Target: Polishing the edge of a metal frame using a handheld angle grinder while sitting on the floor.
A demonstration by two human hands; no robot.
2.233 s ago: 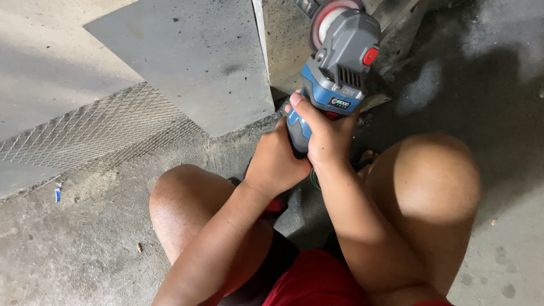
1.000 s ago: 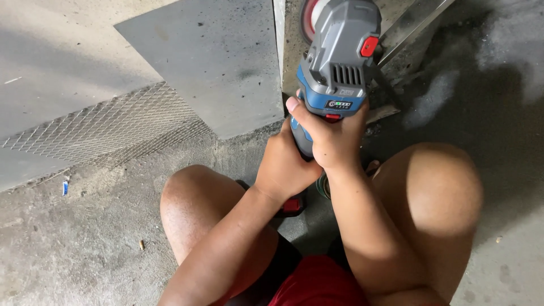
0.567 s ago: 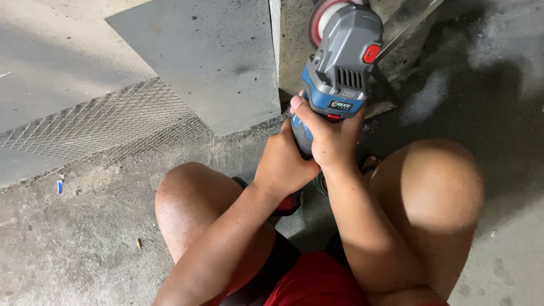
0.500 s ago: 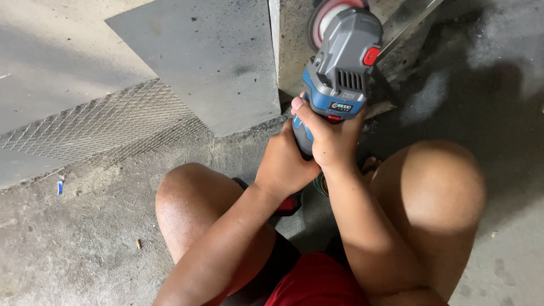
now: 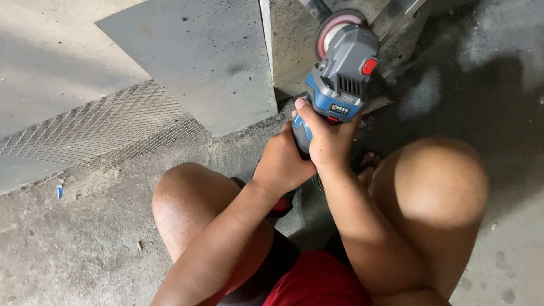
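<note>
both hands, left hand (image 5: 281, 164) and right hand (image 5: 327, 139), grip a blue-grey angle grinder (image 5: 339, 85). its disc (image 5: 334, 28) sits by a grey metal sheet (image 5: 192, 56).

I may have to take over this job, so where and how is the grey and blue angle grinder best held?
Probably by the narrow blue body behind the grey head of the angle grinder, coming from the rear, as the left hand and right hand do now. The disc sits at the far end, so that grip keeps fingers well away from it.
</note>
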